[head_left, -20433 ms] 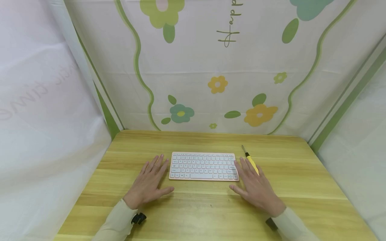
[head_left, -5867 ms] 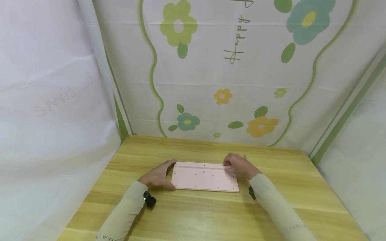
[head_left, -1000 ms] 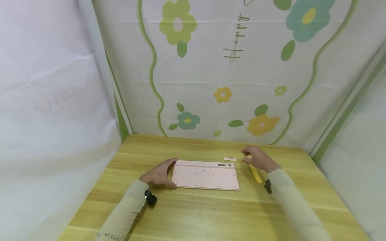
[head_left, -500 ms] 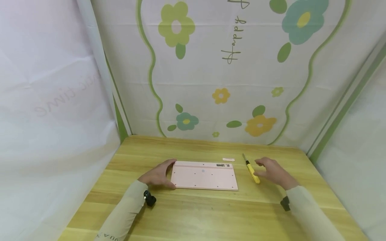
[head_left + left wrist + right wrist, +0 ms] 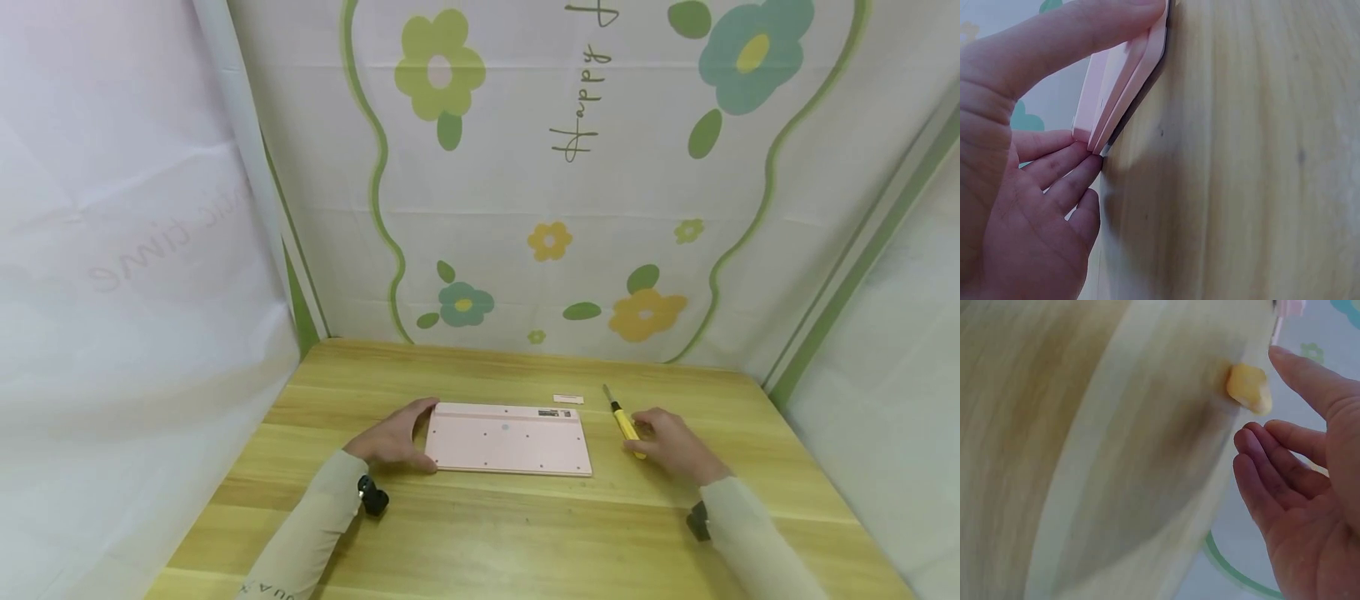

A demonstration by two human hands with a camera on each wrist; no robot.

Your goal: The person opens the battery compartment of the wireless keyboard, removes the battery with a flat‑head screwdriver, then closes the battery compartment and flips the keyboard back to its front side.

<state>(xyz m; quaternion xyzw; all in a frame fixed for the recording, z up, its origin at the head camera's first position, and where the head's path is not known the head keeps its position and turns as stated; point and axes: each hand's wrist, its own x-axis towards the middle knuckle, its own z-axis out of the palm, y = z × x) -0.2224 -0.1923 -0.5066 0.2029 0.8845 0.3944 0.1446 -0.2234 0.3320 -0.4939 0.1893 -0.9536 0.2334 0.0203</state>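
A pink keyboard (image 5: 510, 450) lies face down on the table, its screw-dotted underside up. My left hand (image 5: 392, 435) holds its left end, thumb at the near edge and fingers at the far edge. In the left wrist view, the fingertips touch the keyboard's corner (image 5: 1091, 122). To the right lies a screwdriver (image 5: 626, 423) with a yellow handle and black collar, tip pointing away. Beside that handle hovers my right hand (image 5: 675, 446), thumb and fingers spread around it. The right wrist view shows a gap between the fingers and the handle (image 5: 1249, 389).
A small flat pink strip (image 5: 568, 399) lies just behind the keyboard's far right corner. Near that corner, the underside has a dark printed patch (image 5: 553, 413). Printed cloth (image 5: 480, 192) hangs behind the wooden table (image 5: 480, 533) and along both sides.
The keyboard was turned face down since the earliest frame, and the pink strip came off it. In the last second my right hand moved right, then back toward the screwdriver handle. The left stayed.
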